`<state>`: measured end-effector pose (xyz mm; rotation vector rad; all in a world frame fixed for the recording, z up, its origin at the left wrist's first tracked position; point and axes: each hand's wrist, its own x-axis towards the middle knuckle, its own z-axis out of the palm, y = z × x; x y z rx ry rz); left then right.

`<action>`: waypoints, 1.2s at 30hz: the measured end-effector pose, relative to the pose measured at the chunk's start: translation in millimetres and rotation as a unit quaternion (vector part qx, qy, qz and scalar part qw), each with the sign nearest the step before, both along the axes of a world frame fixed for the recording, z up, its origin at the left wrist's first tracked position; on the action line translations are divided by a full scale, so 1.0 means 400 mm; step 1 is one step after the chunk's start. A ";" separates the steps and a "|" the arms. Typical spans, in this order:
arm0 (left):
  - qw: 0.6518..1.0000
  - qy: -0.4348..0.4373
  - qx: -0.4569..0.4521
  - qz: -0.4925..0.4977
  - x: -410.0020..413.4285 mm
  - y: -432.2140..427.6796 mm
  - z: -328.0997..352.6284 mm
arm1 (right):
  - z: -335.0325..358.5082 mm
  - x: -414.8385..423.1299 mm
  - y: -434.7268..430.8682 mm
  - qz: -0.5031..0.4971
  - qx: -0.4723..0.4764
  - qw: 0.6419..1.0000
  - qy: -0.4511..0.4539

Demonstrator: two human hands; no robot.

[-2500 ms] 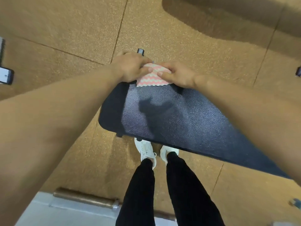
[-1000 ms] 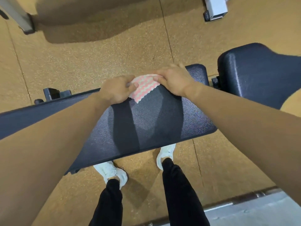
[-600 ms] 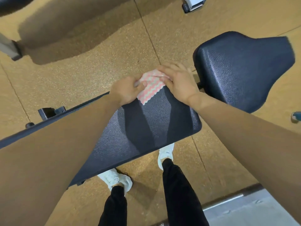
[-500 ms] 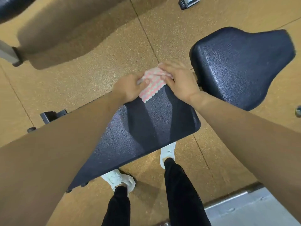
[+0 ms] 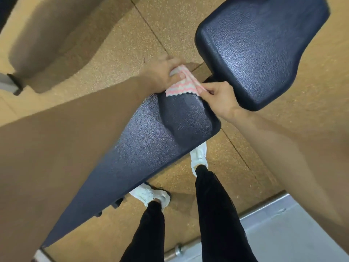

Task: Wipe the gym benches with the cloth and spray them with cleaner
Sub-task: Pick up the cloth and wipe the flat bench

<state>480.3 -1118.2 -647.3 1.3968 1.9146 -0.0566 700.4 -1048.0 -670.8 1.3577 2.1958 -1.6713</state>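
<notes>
Step in hand, as judged: re-fold or re-grip the cloth (image 5: pixel 181 87) at the end of the long bench pad (image 5: pixel 151 148) before wiping the seat pad (image 5: pixel 260 48). Keep the cloth flat and taut so a full face meets the vinyl; avoid bunching. The left hand (image 5: pixel 160 76) has its grip clamped on the cloth's far corner. The right hand (image 5: pixel 219 99) pinches the near-right edge. The cloth spans between both grips, resting on the pad's far end corner.
</notes>
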 end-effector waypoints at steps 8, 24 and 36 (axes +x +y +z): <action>0.972 0.128 -0.042 -0.193 0.151 0.033 0.032 | 0.033 0.184 -0.063 -0.059 -0.064 0.996 -0.033; 0.979 0.155 0.126 -0.042 0.440 -0.174 0.004 | 0.020 0.240 -0.135 -0.265 -0.144 0.952 0.058; 0.952 0.165 0.258 -0.023 0.498 -0.312 -0.001 | 0.019 0.258 -0.230 -0.385 -0.340 0.853 0.095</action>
